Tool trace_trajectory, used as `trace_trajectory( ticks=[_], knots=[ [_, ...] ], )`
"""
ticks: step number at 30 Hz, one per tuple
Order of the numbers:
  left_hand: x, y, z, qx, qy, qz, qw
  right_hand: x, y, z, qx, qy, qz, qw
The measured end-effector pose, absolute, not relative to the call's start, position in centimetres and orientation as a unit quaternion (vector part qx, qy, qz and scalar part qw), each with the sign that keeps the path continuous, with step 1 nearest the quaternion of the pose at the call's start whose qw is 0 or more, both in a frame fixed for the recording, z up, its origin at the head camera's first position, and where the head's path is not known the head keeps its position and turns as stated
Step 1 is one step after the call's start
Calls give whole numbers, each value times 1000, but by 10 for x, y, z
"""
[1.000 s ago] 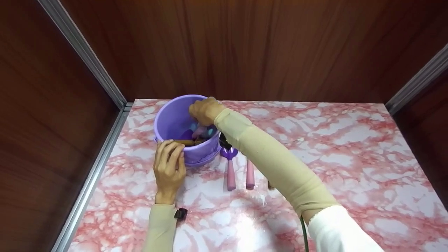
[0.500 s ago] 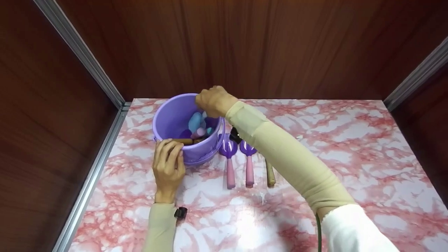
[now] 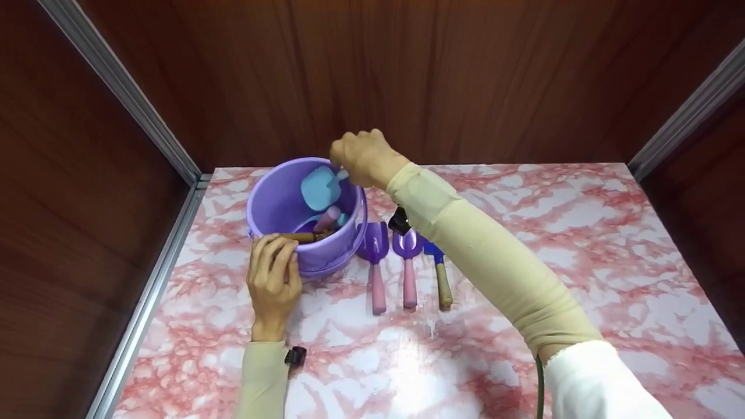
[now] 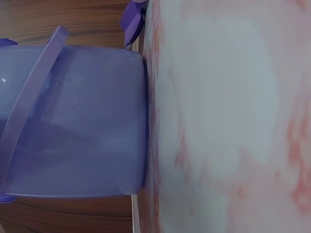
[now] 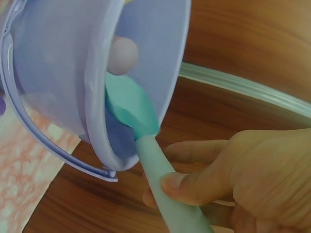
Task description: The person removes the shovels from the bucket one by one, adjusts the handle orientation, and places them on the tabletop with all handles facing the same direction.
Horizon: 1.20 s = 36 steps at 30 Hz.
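A purple bucket [image 3: 329, 259] stands upright at the back left. My left hand [image 3: 272, 282] grips its near rim, fingers curled over the edge. My right hand [image 3: 364, 157] is above the far right rim, pinching the pale handle [image 5: 163, 177] of a teal toy shovel [image 3: 320, 189]. The shovel's blade is still within the bucket's mouth, tilted, as the right wrist view also shows. Below it in the bucket lie a pink handle [image 3: 327, 218] and a yellow-brown handle [image 3: 298, 237]; the rest of those tools is mostly hidden. The left wrist view shows the bucket's side wall [image 4: 92, 121] and handle strap.
Right of the bucket, two purple trowels with pink handles [image 3: 378, 285] [image 3: 410, 285] and a blue tool with a tan handle [image 3: 444, 285] lie side by side on the marbled table [image 3: 524, 221]. Dark wood panels [image 3: 372, 81] enclose the back and sides.
My right hand has risen out of the bucket and moved slightly right, drawing the teal toy shovel up into view. The left hand keeps its hold on the rim.
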State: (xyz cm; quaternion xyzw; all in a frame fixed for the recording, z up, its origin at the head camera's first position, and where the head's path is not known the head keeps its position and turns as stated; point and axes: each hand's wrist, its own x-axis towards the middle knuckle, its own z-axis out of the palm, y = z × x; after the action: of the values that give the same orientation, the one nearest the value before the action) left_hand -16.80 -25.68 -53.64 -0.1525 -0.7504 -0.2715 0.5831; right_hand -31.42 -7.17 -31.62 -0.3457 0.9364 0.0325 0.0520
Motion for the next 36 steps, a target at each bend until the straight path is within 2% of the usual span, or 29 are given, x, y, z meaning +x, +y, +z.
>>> trace_trajectory(
  ticks=[5,14,23,30,36],
  knots=[
    [-170,-259,-537,-157,-744,-272,590,-314,-56,-311,-345,936,-41,54],
    [-171,-263,-538,-156,-743,-274,590,-314,-20,-312,-326,935,-78,114],
    [-168,-267,-541,-146,-745,-274,590,-326,30,-343,-366,893,-220,144],
    [-167,-270,-541,-141,-742,-275,595,-323,68,-380,-280,845,-396,227],
    [-169,-270,-541,-147,-741,-277,594,-299,93,-407,-193,792,-510,274]
  ],
)
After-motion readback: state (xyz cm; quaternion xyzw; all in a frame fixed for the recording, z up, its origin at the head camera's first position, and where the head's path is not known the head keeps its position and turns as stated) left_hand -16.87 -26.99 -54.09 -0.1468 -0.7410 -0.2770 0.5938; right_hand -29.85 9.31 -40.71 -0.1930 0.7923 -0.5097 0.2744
